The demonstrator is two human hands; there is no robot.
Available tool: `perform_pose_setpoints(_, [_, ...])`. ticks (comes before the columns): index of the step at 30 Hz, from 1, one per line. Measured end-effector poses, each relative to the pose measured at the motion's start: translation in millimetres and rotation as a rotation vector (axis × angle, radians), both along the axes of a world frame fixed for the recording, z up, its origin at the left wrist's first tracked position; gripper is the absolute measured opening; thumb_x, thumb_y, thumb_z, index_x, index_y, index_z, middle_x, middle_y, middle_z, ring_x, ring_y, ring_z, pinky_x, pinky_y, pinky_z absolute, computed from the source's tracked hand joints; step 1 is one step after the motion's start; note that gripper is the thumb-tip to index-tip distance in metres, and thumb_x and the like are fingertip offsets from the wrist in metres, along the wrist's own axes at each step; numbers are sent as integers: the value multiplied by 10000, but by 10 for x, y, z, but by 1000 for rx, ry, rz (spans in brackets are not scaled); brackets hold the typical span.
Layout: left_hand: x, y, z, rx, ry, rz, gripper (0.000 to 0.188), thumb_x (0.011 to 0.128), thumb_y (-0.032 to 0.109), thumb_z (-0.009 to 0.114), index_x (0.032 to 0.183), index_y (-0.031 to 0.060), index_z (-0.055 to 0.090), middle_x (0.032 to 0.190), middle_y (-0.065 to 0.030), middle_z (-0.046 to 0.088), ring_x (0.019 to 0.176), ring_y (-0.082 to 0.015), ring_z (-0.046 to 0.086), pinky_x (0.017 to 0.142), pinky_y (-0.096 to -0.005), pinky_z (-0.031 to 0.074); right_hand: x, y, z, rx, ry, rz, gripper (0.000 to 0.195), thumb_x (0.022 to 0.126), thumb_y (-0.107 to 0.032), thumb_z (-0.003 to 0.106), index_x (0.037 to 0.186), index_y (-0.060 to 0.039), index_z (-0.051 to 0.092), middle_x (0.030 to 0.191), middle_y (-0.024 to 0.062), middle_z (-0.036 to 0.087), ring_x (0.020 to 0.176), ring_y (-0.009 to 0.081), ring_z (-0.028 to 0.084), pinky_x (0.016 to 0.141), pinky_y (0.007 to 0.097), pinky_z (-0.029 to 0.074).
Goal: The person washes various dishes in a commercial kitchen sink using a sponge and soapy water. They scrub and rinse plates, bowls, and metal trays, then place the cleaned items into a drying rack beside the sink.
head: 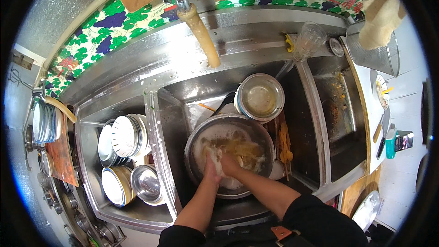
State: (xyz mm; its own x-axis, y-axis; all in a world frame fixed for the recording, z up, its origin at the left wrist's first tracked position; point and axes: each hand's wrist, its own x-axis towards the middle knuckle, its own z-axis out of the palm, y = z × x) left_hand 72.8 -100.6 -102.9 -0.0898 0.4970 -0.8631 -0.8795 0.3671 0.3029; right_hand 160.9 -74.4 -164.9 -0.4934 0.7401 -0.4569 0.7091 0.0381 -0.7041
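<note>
My left hand (212,171) and my right hand (229,165) meet over sudsy brownish water in a large round metal basin (188,159). Between them they squeeze a whitish, foam-covered bundle (215,156); whether it is a cloth or a scrubber cannot be told. Foam hides some of the fingers. The basin sits in the middle compartment of a stainless steel sink (171,123). Just behind it is a metal bowl (260,97), stacked on other dishes, with a black handle (224,103) jutting out beside it. Several wooden or yellowish utensils (285,142) lie to the basin's right.
Stacked plates (125,136), bowls (116,187) and a metal bowl (146,182) fill the left compartment. A hose-covered tap (200,37) hangs over the middle. Food scraps (339,92) lie in the right compartment. Glasses (310,39) stand on the back ledge; a knife (380,147) lies right.
</note>
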Motion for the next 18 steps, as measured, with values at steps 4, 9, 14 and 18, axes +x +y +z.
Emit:
perform_pose_setpoints(4, [-321,-181,-438,31,9,-272,585,933,507,429,1324,72,425,1296,-137,488,1147,-279,505,925,-432,455,307,307,682,-139,15,479,389,800,-277,578,1154,-116,571,1076,179,613,998,360,569,827,428,445])
perform_pose_setpoints(9, [1,138,2,-126,-73,-36,515,948,423,465,1324,72,431,1302,-133,471,1109,-276,520,906,-423,463,128,307,366,202,-150,308,371,789,-306,577,1120,-139,596,1106,158,590,1001,352,549,839,434,441])
perform_pose_setpoints(14, [-149,-69,-304,-75,481,-90,574,878,358,594,1333,55,420,1319,-162,441,1153,-318,481,988,-464,377,241,340,486,-84,109,649,197,756,-259,594,886,-121,649,937,165,601,931,338,558,786,424,446])
perform_pose_setpoints(18, [-65,-78,104,193,1666,-842,673,769,289,698,1317,14,421,1229,-216,483,1154,-375,451,1061,-505,271,742,613,1041,539,-282,486,305,744,-251,610,974,-54,648,1122,212,557,1006,323,545,818,436,458])
